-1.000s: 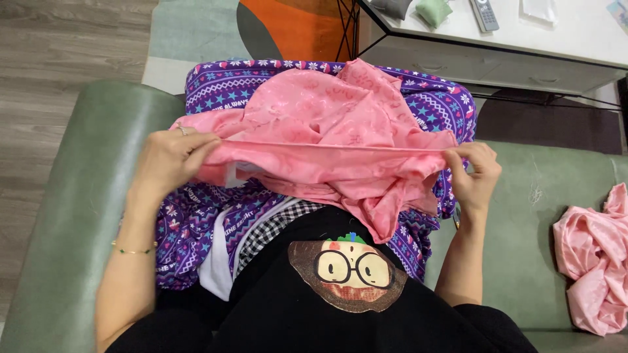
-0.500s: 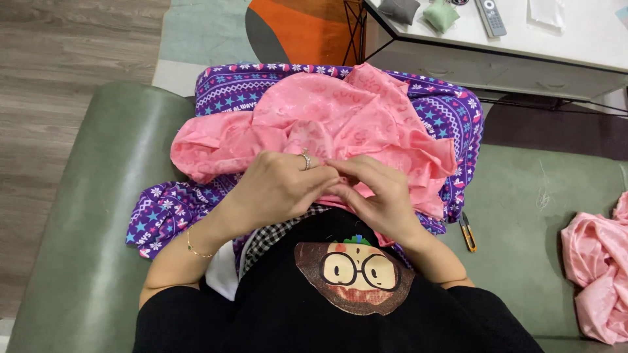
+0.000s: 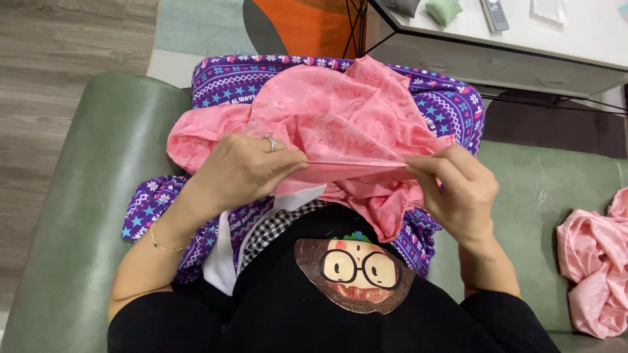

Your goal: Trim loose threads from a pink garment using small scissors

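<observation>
Pink fabric [image 3: 340, 124], thin and slightly shiny with a faint woven-in pattern, lies bunched in soft folds on top of a purple patterned cloth [image 3: 451, 104] that covers the person's lap. The left hand [image 3: 242, 167], wearing a ring, pinches one part of the pink fabric's near edge between thumb and fingertips, and the right hand [image 3: 458, 186] pinches the same edge farther along. Between the two grips the hem runs as a straight, taut line, while the rest of the fabric billows up behind it and a loose corner hangs down below the line toward the black shirt [image 3: 340, 307]. A bracelet [image 3: 160, 243] sits on the left wrist, just beside the purple patterned cloth's lower corner. A checked cloth [image 3: 278, 225] and a white one peek out under the pink fabric's near edge. Well to the right of the pink fabric, a second pink garment [image 3: 598, 261] lies crumpled on the green sofa [image 3: 85, 176].
</observation>
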